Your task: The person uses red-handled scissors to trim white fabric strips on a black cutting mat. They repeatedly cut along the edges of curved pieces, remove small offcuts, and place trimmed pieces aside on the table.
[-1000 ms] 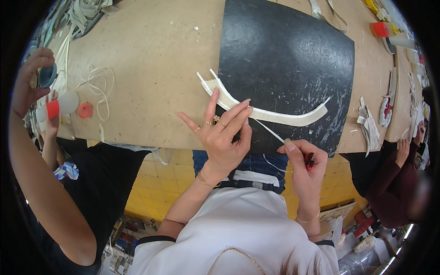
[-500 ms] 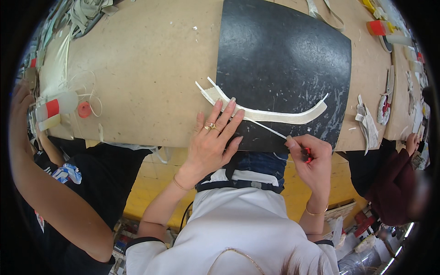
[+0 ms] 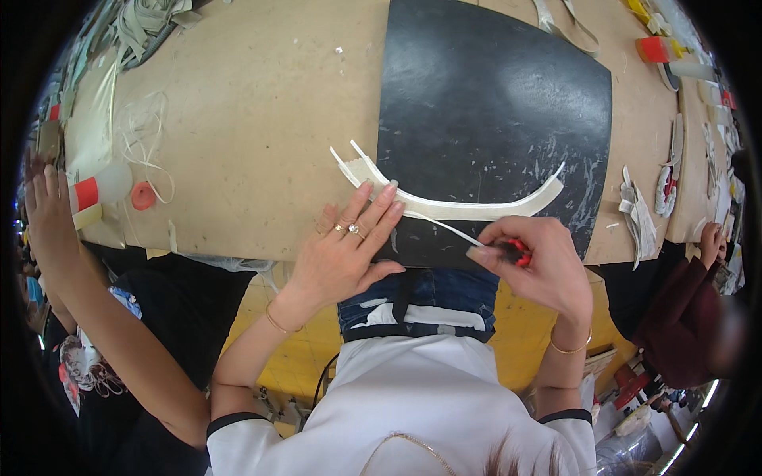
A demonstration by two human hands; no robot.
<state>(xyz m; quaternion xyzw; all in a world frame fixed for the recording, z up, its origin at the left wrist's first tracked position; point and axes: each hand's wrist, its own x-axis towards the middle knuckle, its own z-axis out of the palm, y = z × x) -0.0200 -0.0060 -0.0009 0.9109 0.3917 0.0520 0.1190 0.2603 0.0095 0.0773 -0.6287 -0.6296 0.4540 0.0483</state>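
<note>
A curved cream strip (image 3: 508, 211) with white edging lies across the black mat (image 3: 492, 95), its left end past the mat's edge on the tabletop. My left hand (image 3: 341, 242) rests flat on the strip's left part, fingers stretched out and pressing it down. From beside those fingertips a thin white cord (image 3: 444, 225) runs to my right hand (image 3: 548, 266), which pinches its end between thumb and fingers. Tucked in the same hand is a small red-and-black tool (image 3: 516, 252); its kind is mostly hidden.
At left are a bottle with a red band (image 3: 99, 186), a red cap (image 3: 143, 196) and loose white cord (image 3: 147, 143). Fabric scraps (image 3: 633, 210) and red-handled scissors (image 3: 667, 186) lie at right. A person's arm (image 3: 111, 317) is close on the left, another person at right.
Both hands have come slightly nearer to me, the left one also shifting left. The curved strip has slid a little left. The left co-worker's arm has moved.
</note>
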